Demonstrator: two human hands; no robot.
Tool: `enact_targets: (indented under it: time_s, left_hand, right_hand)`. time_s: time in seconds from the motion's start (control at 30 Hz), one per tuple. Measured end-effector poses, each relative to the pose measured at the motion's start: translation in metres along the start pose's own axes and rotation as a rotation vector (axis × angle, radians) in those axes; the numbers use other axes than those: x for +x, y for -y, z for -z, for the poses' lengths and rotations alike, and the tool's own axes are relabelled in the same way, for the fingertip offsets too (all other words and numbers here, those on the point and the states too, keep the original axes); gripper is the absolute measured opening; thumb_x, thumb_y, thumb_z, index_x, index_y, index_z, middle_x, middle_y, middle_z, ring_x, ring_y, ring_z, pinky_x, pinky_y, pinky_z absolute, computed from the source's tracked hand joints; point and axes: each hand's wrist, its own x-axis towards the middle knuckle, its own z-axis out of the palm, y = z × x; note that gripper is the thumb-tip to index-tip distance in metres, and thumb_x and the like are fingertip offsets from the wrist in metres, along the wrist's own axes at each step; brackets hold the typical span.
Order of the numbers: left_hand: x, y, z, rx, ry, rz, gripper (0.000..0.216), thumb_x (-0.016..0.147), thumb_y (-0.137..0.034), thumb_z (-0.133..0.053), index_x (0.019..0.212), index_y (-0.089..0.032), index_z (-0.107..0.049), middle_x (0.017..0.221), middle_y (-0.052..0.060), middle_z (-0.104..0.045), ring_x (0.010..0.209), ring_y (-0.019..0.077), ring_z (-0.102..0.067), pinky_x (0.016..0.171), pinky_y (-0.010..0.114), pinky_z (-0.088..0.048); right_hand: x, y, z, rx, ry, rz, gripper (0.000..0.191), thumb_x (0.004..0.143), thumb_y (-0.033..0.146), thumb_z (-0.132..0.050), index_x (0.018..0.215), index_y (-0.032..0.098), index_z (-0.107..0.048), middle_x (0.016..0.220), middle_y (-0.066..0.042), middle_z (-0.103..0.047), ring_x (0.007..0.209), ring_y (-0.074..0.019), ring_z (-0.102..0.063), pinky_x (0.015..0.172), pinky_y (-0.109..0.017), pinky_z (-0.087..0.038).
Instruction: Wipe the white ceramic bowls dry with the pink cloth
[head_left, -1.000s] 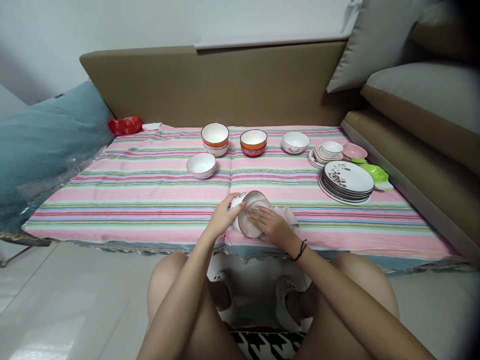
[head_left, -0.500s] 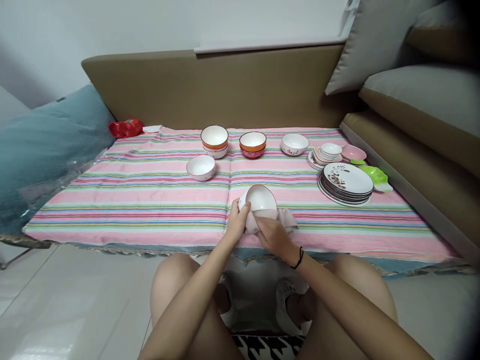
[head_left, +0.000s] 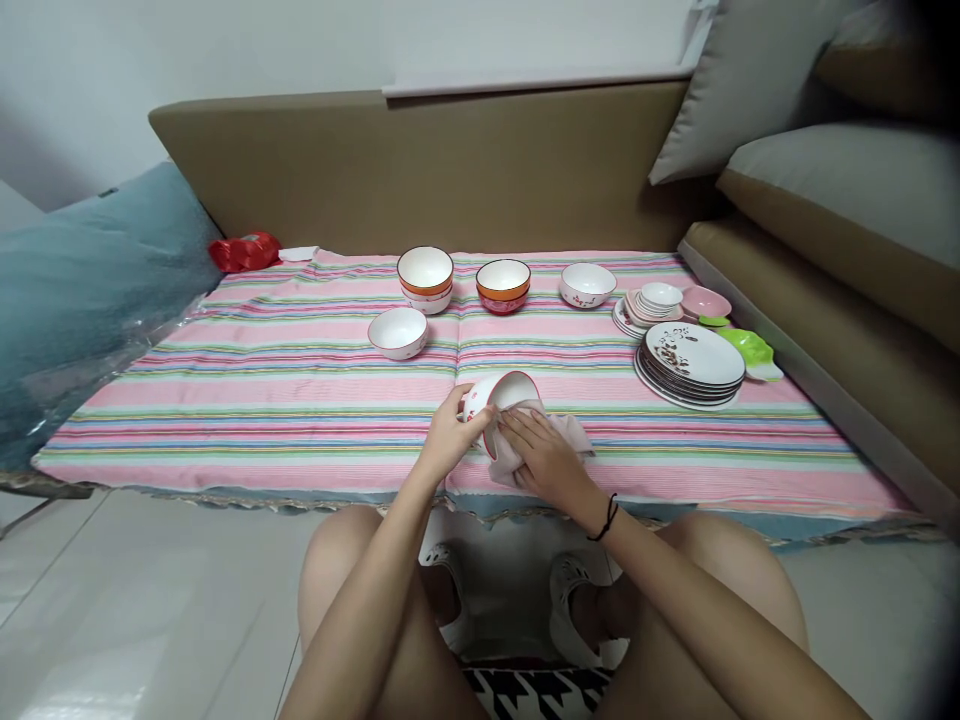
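A white bowl with a red rim and small red flowers on its outside is tilted toward the right above the striped cloth. My left hand grips its left side, thumb at the rim. My right hand presses a pale pink cleaning cloth against the inside of the bowl, fingers laid over the fabric. Part of the cloth hangs out to the right of that hand. Behind the held bowl stands another white bowl with a thin dark rim.
Stacked bowls, orange-banded bowls and a flowered white bowl line the back. At right are a plate stack, small dishes, a pink bowl and a green leaf-shaped dish. A red bundle lies back left.
The held bowl has turned to face right and shifted slightly left with my left hand. My right hand has moved with the cloth, its fingers now flatter inside the bowl.
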Motion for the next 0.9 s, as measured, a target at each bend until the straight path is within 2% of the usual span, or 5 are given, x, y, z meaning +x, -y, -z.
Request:
enact_targets:
  time_s: [0.17, 0.37, 0.67, 0.77, 0.9]
  left_hand:
    - [-0.003, 0.011, -0.019, -0.053, -0.191, 0.007, 0.038, 0.077, -0.043, -0.057, 0.103, -0.016, -0.058, 0.097, 0.006, -0.065, 0.089, 0.0211, -0.059, 0.081, 0.032, -0.045]
    - [-0.001, 0.006, -0.022, -0.1, -0.238, -0.031, 0.04, 0.076, -0.042, -0.057, 0.107, -0.016, -0.059, 0.105, 0.008, -0.066, 0.094, 0.0211, -0.06, 0.086, 0.033, -0.046]
    - [0.005, -0.005, 0.016, -0.002, 0.127, 0.176, 0.042, 0.077, -0.058, -0.058, 0.078, -0.017, -0.063, 0.062, -0.002, -0.05, 0.055, 0.0121, -0.044, 0.046, 0.023, -0.035]
    - [0.003, -0.003, 0.02, -0.009, 0.166, 0.253, 0.047, 0.078, -0.063, -0.055, 0.083, -0.018, -0.065, 0.073, 0.002, -0.059, 0.062, 0.0144, -0.05, 0.047, 0.023, -0.037]
    - [0.001, 0.002, 0.013, -0.131, 0.149, 0.277, 0.056, 0.081, -0.063, -0.054, 0.12, -0.024, -0.06, 0.114, 0.008, -0.065, 0.089, 0.0218, -0.061, 0.065, 0.029, -0.05]
  right_hand:
    - [0.004, 0.016, 0.011, 0.281, -0.014, -0.029, 0.047, 0.087, 0.016, -0.05, 0.134, 0.016, -0.05, 0.125, -0.013, -0.064, 0.117, -0.0255, -0.058, 0.102, -0.047, -0.047]
    - [0.009, 0.014, 0.013, 0.346, -0.043, 0.014, 0.054, 0.089, 0.018, -0.049, 0.142, 0.019, -0.042, 0.125, -0.011, -0.064, 0.112, -0.0239, -0.061, 0.094, -0.04, -0.052]
    - [0.009, -0.018, 0.004, -0.105, -0.03, 0.176, 0.042, 0.09, 0.006, -0.044, 0.13, 0.009, -0.057, 0.135, -0.015, -0.058, 0.128, -0.027, -0.051, 0.108, -0.05, -0.042]
    - [0.005, -0.015, 0.003, -0.166, -0.084, 0.262, 0.034, 0.093, 0.007, -0.042, 0.121, 0.009, -0.062, 0.127, -0.014, -0.064, 0.12, -0.0251, -0.057, 0.105, -0.047, -0.045]
    - [0.002, -0.01, 0.002, -0.141, -0.103, 0.289, 0.027, 0.094, 0.009, -0.044, 0.109, 0.01, -0.067, 0.109, -0.013, -0.072, 0.104, -0.0236, -0.065, 0.092, -0.042, -0.052]
